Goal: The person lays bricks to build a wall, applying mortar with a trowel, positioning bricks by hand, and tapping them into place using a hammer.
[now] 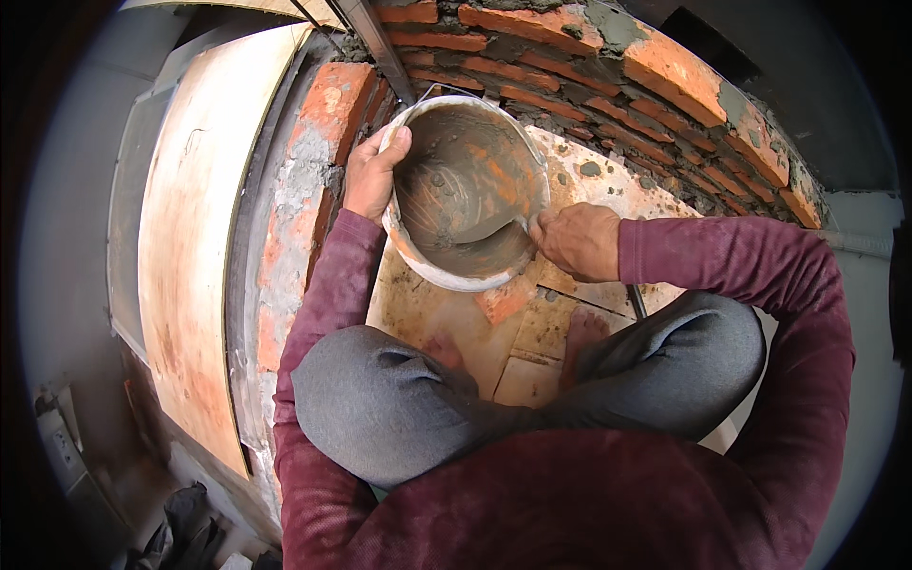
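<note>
Round bucket [454, 276], pale rim, walls smeared with grey-brown mortar [439, 195], ahead of 2 bent knees [353, 389], mouth facing up toward the head; left hand [373, 173] grips its rim. Thin, smooth trowel [486, 230] inside, long axis roughly crosswise, blade pointing left; right hand's [581, 243] fingers closed around its handle, mostly hidden. Beyond: curving rough orange brick wall [673, 78], lumpy grey joints.

The left hand [370, 178] is curled, its thumb [395, 149] extended and its left forearm [332, 285] stretched forward. The right hand [581, 243] is a closed fist, knuckles up, its right forearm [712, 252] angled inward from a bent elbow [825, 294].
</note>
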A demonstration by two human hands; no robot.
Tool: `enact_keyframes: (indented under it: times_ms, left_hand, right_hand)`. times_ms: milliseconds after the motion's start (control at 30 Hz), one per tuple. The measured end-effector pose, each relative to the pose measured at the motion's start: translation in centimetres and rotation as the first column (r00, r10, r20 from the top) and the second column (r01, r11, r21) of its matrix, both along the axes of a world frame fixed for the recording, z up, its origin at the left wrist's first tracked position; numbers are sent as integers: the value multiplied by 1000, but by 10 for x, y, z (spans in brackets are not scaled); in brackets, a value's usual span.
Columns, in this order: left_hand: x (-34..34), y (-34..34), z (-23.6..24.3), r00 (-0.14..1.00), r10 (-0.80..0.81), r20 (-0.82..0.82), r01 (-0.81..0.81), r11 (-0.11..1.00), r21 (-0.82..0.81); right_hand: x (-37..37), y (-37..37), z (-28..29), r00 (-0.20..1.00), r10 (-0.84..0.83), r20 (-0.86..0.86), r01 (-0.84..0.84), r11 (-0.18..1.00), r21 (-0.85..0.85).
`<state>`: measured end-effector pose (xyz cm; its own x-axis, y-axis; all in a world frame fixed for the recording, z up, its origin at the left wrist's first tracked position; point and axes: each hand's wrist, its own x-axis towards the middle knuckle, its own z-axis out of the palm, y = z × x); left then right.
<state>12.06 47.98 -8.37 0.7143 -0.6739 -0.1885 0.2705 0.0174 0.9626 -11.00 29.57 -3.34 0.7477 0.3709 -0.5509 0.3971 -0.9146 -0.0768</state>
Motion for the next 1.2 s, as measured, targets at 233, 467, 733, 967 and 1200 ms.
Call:
enact_keyframes:
  times_ms: [233,467,733,967,1200]
  left_hand:
    - [-3,-31,6,998,-15,-61,15,1000,7]
    - [-34,-27,11,994,93,51,-94,995,30]
    - [-40,-12,8,981,20,195,-26,999,31]
    - [-40,-15,9,981,17,191,-22,999,25]
    - [-61,-27,17,954,73,290,-80,997,14]
  right_hand:
    - [61,-16,-16,905,-10,426,121,965,-233]
    - [43,1,-16,939,-334,-80,321,936,-144]
    - [22,-17,-28,876,-446,183,382,874,301]
    - [2,-7,-1,969,-221,-108,231,969,92]
    - [27,21,-14,778,438,-451,-486,874,10]
